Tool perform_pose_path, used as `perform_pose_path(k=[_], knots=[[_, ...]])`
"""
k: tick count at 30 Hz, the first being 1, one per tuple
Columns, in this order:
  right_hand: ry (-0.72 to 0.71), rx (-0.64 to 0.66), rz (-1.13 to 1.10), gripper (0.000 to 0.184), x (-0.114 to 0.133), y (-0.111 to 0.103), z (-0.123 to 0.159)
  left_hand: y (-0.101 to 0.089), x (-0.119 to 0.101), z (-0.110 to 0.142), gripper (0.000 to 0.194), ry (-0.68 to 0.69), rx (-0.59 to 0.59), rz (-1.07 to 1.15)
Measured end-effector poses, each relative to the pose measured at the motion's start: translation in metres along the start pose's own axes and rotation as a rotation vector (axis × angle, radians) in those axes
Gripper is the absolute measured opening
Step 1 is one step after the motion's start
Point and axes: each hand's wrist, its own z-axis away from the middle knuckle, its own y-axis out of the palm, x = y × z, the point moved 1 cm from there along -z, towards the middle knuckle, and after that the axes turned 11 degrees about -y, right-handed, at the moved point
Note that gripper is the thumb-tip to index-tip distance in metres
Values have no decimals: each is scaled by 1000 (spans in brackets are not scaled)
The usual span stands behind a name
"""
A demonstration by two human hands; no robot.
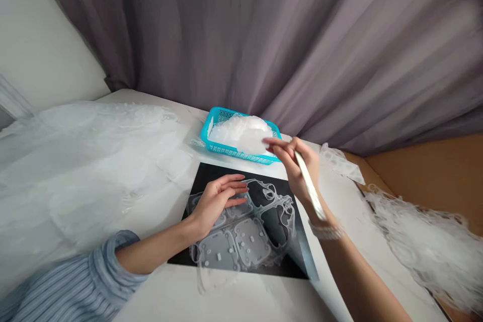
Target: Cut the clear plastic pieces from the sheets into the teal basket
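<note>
My left hand (217,198) lies flat with fingers stretched out on a clear plastic sheet of die-cut pieces (241,231), which rests on a black mat (204,173). My right hand (296,163) is closed around a white stick-like tool (310,186) and its pinched fingertips touch the pile of clear plastic pieces (239,133) in a turquoise basket (207,136) behind the mat. Whether the fingertips hold a piece I cannot tell. Part of the sheet's outline frame is peeled up near my right wrist.
A large heap of translucent plastic sheets (83,161) covers the table's left side. Scrap plastic webbing (418,241) lies at the right over a brown cardboard box (430,176). A grey curtain (283,35) hangs behind the white table (234,302).
</note>
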Motion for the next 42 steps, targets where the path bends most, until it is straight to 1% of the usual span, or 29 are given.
perform_pose_path(k=[2,4,6,7,8,9,10,11,13,15,17,19,20,22,26,28,30,33,36,39,41,42], knots=[[-103,37,69,32,-15,25,-37,0,-1,1,30,11,9,-15],[-157,131,286,22,-33,50,-65,0,-1,3,29,23,9,-37],[-162,165,375,4,-47,68,-79,-2,-2,3,30,42,6,-68],[-165,170,404,6,-50,73,-80,-3,-2,3,30,55,3,-87],[-167,170,419,14,-50,74,-76,-4,-3,2,31,70,-1,-110],[-171,169,438,19,-48,72,-69,-6,-3,1,31,87,-7,-135],[-172,165,457,20,-44,65,-58,-9,-4,-1,32,106,-15,-163],[-163,163,479,18,-39,54,-44,-12,-5,-4,33,128,-24,-195],[-104,159,534,11,-31,24,-12,-19,-7,-11,33,181,-52,-270],[68,170,626,21,-28,-14,22,-26,-7,-18,35,239,-89,-361],[183,194,686,29,-29,-49,52,-32,-7,-22,37,291,-127,-469],[264,232,714,32,-33,-75,75,-36,-7,-24,39,334,-152,-593],[296,256,718,32,-36,-82,84,-37,-6,-24,40,355,-158,-661],[338,308,705,32,-40,-86,95,-37,-5,-22,41,400,-163,-805],[321,412,695,28,-45,-70,98,-38,-5,-17,44,469,-161,-1075],[308,434,710,24,-48,-62,96,-38,-6,-14,45,484,-164,-1178],[305,432,726,23,-54,-61,95,-37,-7,-8,44,495,-163,-1250],[314,382,765,21,-64,-73,94,-33,0,3,44,551,-160,-1482],[351,287,812,21,-73,-93,90,-32,17,14,46,646,-152,-1751],[376,162,852,26,-69,-107,84,-34,33,20,46,694,-123,-1808],[379,84,809,30,-56,-104,81,-34,37,22,46,700,-117,-1787],[386,57,724,32,-47,-98,81,-34,38,23,46,704,-109,-1775]])
